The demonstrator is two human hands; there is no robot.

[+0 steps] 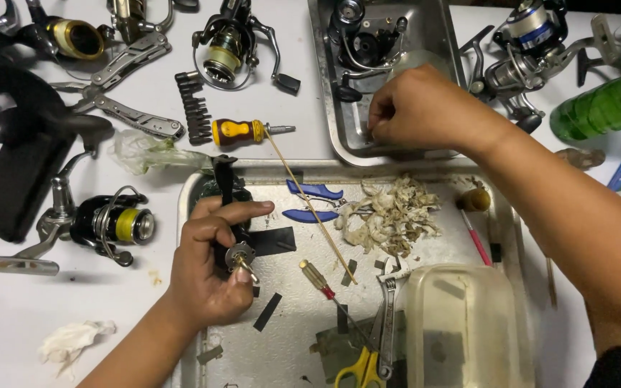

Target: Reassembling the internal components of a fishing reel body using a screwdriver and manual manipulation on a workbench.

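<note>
White worktable (16, 316) carries two metal trays and scattered fishing reels. Left hand (206, 266), lower centre-left of frame, grips a small reel part (239, 254) over the near tray (188, 194). Right hand (415, 108), fingers pinched closed, reaches into the far tray (325, 93), upper centre; contents of its grasp cannot be told.

A plain white tabletop (16, 323) is filling the view, brightest at nine o'clock; light is glaring off it from twelve o'clock.
</note>
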